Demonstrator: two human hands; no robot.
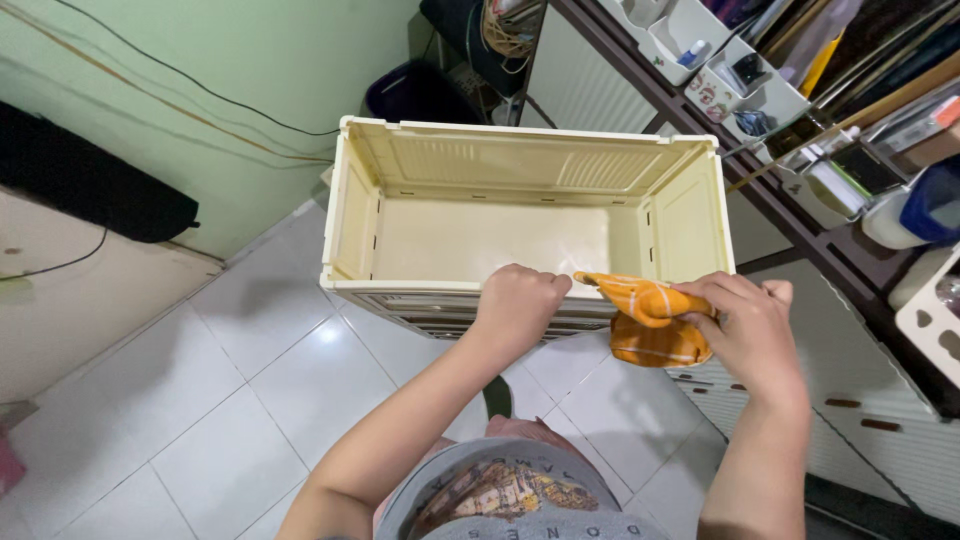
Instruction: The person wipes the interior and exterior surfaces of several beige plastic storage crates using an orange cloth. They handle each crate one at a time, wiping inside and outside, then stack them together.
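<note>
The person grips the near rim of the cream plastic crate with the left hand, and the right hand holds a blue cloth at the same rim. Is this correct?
Not quite: the cloth is orange, not blue, as the head view shows. The rest holds: the left hand grips the near rim of the cream crate, and the right hand holds the cloth at that rim.

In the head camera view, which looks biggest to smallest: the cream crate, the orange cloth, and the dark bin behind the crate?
1. Cream crate, by far the largest.
2. Dark bin, partly hidden and farther away, so unsure.
3. Orange cloth, bunched in the right hand.

Cream plastic crate (520, 235) upright, open-topped; orange cloth (650, 320) (crumpled) on near rim.
</note>
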